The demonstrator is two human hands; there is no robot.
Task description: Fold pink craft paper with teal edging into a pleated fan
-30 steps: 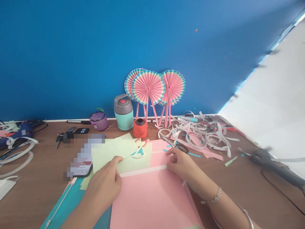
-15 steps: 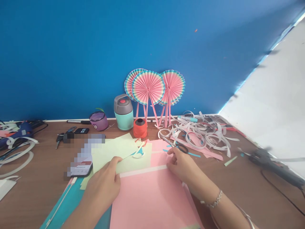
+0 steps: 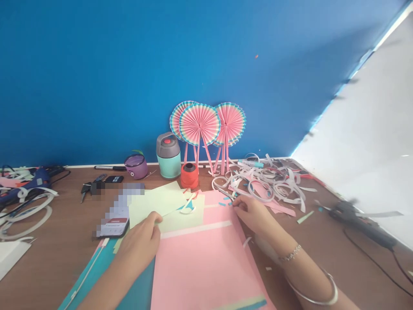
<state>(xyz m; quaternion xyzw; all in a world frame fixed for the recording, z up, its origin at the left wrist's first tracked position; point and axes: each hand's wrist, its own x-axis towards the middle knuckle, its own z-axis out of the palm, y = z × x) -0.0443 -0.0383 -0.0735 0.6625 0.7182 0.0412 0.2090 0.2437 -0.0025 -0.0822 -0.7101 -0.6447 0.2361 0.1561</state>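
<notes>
Pink paper sheet [image 3: 206, 262], flat and smooth, lies on our side of the red spool [image 3: 189, 177], and what a long, straight-edged piece it is! Its visible length runs away from us, far end toward the spool, with a white strip [image 3: 196, 229] crossing it from side to side. Pale green paper [image 3: 182, 223], matte and thin, covers part of its far left, just in front of the spool. Our left hand [image 3: 140, 237] rests nearer us and left of the spool, thumb and forefinger apart, over the papers' edges. Our right hand [image 3: 253, 211] sits nearer and right of the spool, fingers bent beside the metal scissors [image 3: 227, 194]; those fingers hide the handles, so we can't tell whether they grip anything. Behind the spool stand crisp, round pleated fans [image 3: 200, 125]; right of it, curly white strips [image 3: 261, 189] tangle. The picture's bottom edge cuts off our sheet's near end, green and blue bands just showing.
</notes>
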